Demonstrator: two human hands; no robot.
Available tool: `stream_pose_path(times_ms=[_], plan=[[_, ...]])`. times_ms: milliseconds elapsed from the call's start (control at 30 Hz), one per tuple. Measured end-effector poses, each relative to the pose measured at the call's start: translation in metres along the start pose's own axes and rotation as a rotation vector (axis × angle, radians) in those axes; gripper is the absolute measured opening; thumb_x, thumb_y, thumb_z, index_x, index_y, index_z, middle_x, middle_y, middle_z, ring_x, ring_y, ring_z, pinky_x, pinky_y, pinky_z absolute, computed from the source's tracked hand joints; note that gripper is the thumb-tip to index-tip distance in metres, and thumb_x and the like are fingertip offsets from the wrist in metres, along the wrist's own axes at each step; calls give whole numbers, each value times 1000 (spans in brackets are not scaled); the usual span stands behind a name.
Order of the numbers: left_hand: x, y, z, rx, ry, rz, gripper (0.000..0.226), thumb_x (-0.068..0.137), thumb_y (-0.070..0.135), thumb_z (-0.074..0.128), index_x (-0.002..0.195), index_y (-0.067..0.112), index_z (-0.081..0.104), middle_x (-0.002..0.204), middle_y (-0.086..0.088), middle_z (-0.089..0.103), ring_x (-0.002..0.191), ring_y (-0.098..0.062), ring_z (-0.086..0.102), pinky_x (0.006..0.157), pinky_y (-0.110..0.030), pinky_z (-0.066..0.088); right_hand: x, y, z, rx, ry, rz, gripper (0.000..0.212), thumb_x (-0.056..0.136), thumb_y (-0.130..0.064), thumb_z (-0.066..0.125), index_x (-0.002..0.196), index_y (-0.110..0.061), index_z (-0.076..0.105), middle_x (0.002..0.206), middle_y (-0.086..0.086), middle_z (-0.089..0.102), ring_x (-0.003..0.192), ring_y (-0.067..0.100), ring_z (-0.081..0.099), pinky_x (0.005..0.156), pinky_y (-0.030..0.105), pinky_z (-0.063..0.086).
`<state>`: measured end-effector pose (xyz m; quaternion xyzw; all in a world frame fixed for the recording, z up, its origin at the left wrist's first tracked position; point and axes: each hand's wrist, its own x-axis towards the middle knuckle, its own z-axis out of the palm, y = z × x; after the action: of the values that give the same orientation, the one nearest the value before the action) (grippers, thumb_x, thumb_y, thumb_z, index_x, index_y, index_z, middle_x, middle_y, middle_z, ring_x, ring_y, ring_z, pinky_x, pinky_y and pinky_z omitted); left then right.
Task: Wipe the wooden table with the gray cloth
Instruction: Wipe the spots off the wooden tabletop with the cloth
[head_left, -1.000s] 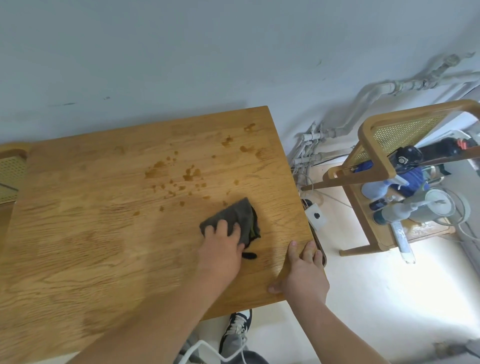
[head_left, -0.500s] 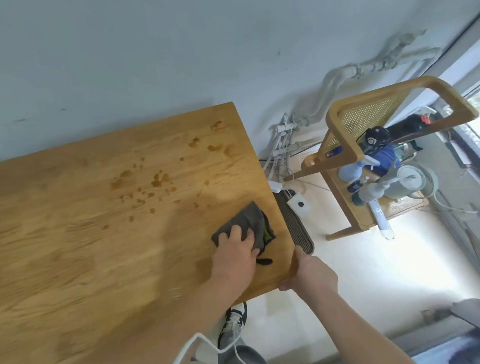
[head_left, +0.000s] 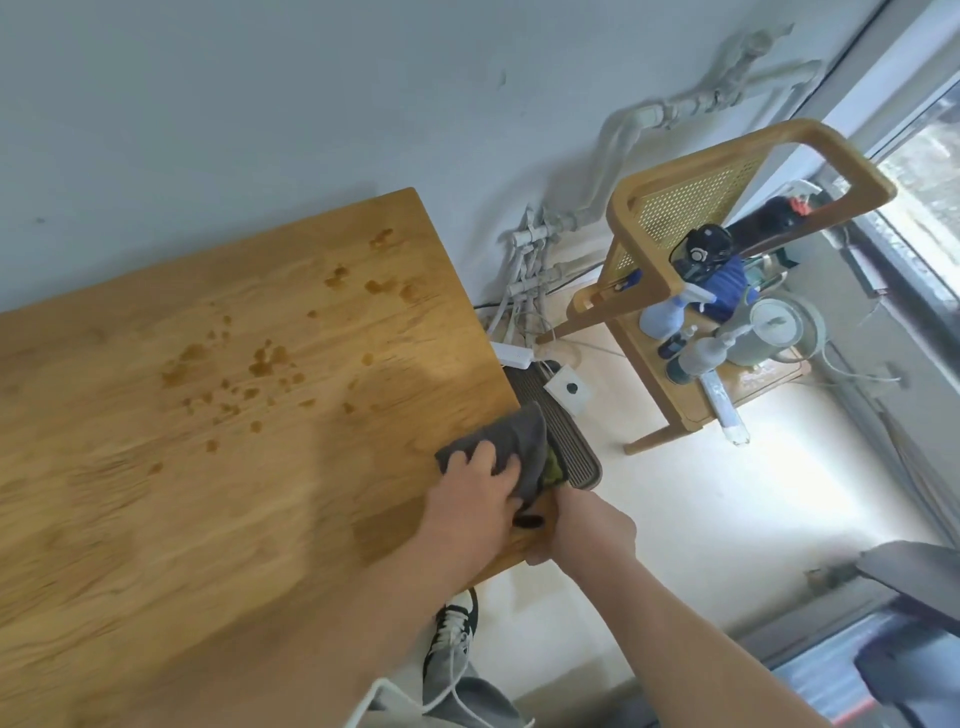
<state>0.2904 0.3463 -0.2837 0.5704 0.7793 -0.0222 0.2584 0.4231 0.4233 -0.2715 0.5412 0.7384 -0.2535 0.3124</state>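
The wooden table (head_left: 208, 493) fills the left of the view and has brown stain spots (head_left: 265, 358) across its far middle. The gray cloth (head_left: 519, 441) lies at the table's right edge, partly hanging over it, with a yellow-green patch showing at its underside. My left hand (head_left: 472, 499) presses down on the cloth with fingers curled into it. My right hand (head_left: 592, 530) is clasped against the right edge at the near corner, just below the cloth, thumb under the tabletop. Its fingertips are hidden.
A dark ribbed mat (head_left: 566, 436) and a white power strip (head_left: 514, 353) lie on the floor beside the table edge. A wooden rattan rack (head_left: 660, 202) with spray bottles (head_left: 662, 317) stands to the right. Pipes run along the wall. My shoe (head_left: 452, 629) shows below.
My left hand has slid the cloth rightward to the table's edge, so it overhangs. My right hand moved from lying on the tabletop edge to clasping it from the side. The camera swung right.
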Motion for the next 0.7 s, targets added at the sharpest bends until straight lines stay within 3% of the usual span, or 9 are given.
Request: stream_pose_path(times_ms=[67, 200, 267, 367, 433, 500, 567, 633, 700], plan=[[-24, -4, 8, 97, -89, 173, 54, 107, 45, 39, 157, 28, 26, 141, -6, 36, 118, -31, 40, 79, -41, 48, 0, -1, 0, 28, 11, -3, 43, 79, -38, 82, 115, -31, 59, 63, -16, 61, 61, 4, 55, 53, 22, 39], [-16, -35, -12, 297, -158, 381, 50, 108, 44, 39, 156, 31, 29, 138, -6, 39, 119, -31, 42, 74, -39, 37, -1, -1, -3, 45, -24, -31, 70, 83, -41, 80, 141, -39, 40, 73, -17, 65, 77, 6, 64, 61, 25, 45], [-4, -47, -22, 221, -101, 261, 47, 107, 43, 42, 153, 37, 34, 132, -2, 40, 117, -27, 40, 78, -39, 42, -3, -3, -5, 14, -26, -42, 80, 80, -39, 83, 145, -35, 37, 76, -17, 59, 87, 13, 65, 65, 27, 49], [-8, -53, -10, -87, 42, -95, 51, 106, 46, 44, 156, 37, 36, 124, 4, 38, 112, -22, 38, 82, -38, 51, -5, -6, -4, 18, -16, -14, 80, 77, -34, 85, 142, -30, 38, 78, -16, 55, 94, 18, 69, 72, 31, 54], [-25, -42, 1, -109, 63, -162, 53, 106, 46, 42, 157, 34, 33, 125, 2, 36, 111, -22, 38, 85, -39, 53, -7, -7, -2, -20, -10, -12, 89, 75, -42, 86, 145, -30, 33, 87, -12, 60, 96, 19, 69, 69, 31, 55], [-44, -35, 8, -34, -14, -75, 54, 107, 47, 40, 157, 33, 29, 130, -1, 35, 115, -25, 39, 88, -40, 53, -9, -11, -4, -108, -2, -13, 99, 74, -53, 84, 151, -27, 28, 102, -8, 67, 100, 20, 69, 71, 32, 54], [-58, -45, 3, 100, -124, 172, 55, 108, 47, 37, 159, 31, 25, 138, -5, 36, 118, -30, 40, 89, -43, 50, -10, -19, -16, -226, -11, -25, 95, 74, -57, 81, 150, -22, 38, 104, -7, 67, 99, 20, 68, 79, 33, 56], [-55, -73, -11, 242, -192, 412, 54, 109, 46, 35, 160, 30, 24, 141, -9, 38, 120, -33, 41, 86, -43, 45, -10, -30, -37, -330, -46, -67, 71, 70, -61, 82, 126, -24, 57, 88, -9, 60, 91, 18, 65, 83, 32, 57], [-43, -103, -25, 326, -182, 474, 51, 110, 43, 35, 159, 32, 27, 141, -6, 38, 120, -31, 40, 84, -40, 42, -10, -45, -57, -426, -38, -120, 61, 70, -63, 83, 111, -26, 57, 81, -8, 52, 87, 18, 62, 76, 30, 52]])
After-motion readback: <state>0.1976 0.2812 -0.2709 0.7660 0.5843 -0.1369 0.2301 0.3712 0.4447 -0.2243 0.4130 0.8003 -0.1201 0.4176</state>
